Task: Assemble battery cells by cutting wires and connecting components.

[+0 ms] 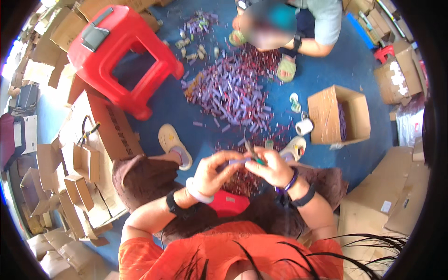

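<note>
In front of my lap, my left hand [212,171] is closed round a thin purple strip [237,161]. Close beside it, my right hand [273,169] grips a small tool that looks like snips [250,148], with a grey metal tip pointing up and a bit of green at the handle. The strip's right end meets the right hand's fingers, and the tool's jaws are too small to make out. Beyond the hands, a large heap of short purple pieces [228,95] lies on the blue floor, mixed with dark red scraps.
A red plastic stool [161,60] lies tipped at the far left. To the right stands an open cardboard box [324,116] with purple pieces inside, beside a white roll [304,126]. Another person [326,23] crouches beyond the heap. Cardboard boxes line both sides.
</note>
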`<state>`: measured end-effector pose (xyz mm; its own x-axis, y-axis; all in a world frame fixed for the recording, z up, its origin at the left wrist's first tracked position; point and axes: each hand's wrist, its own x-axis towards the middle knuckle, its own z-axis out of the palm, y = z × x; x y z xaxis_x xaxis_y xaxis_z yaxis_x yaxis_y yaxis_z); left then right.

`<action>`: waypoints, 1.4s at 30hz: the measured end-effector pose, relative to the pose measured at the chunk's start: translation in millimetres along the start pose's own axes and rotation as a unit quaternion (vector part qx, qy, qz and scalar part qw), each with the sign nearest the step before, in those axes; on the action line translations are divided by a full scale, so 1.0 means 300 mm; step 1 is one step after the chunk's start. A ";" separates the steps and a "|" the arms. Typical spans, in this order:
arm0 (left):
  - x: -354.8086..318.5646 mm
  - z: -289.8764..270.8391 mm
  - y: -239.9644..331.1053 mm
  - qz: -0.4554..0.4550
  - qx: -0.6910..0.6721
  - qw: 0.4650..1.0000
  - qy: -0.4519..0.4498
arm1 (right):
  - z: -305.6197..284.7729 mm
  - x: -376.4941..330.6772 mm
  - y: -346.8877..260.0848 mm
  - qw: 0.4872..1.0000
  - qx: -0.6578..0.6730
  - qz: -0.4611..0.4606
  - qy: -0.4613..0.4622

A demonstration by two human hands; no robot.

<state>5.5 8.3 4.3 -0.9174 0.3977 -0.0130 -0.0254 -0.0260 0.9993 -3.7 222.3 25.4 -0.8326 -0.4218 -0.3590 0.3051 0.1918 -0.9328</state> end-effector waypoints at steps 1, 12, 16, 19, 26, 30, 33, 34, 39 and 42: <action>0.000 0.004 0.008 -0.014 0.023 1.000 -0.001 | -0.002 -0.005 0.009 0.997 -0.061 -0.033 0.018; -0.015 0.004 -0.051 -0.013 0.163 0.984 -0.065 | 0.025 -0.031 -0.011 0.958 -0.246 -0.145 -0.005; -0.013 0.008 -0.048 0.024 0.141 0.982 -0.120 | -0.018 -0.044 -0.036 0.959 -0.230 -0.139 -0.085; -0.010 0.006 -0.012 -0.067 0.121 0.971 -0.197 | -0.072 -0.045 -0.043 0.932 -0.306 -0.192 -0.002; 0.037 -0.052 -0.002 -0.205 -0.168 0.962 0.070 | -0.115 -0.024 -0.113 0.727 -0.417 -0.379 0.393; 0.058 -0.048 -0.010 -0.182 -0.160 0.967 0.083 | -0.029 -0.033 -0.105 0.829 -0.444 -0.287 0.182; 0.036 -0.022 -0.020 -0.150 -0.143 0.977 0.042 | -0.002 -0.013 -0.024 0.833 -0.482 -0.236 0.133; 0.026 -0.016 -0.025 -0.155 -0.145 0.976 0.040 | 0.005 -0.009 -0.017 0.836 -0.486 -0.222 0.127; 0.000 0.009 -0.040 -0.115 -0.161 0.980 -0.010 | 0.007 -0.008 0.011 0.845 -0.468 -0.218 0.140; -0.010 0.009 -0.051 -0.105 -0.147 0.983 -0.015 | 0.009 -0.005 0.018 0.844 -0.473 -0.215 0.135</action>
<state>9.6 10.0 -10.9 -0.8672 0.4501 -0.2130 -0.3313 -0.2021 0.9216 0.3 221.7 20.9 -0.8864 -0.4398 0.1446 -0.4506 0.7477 -0.4877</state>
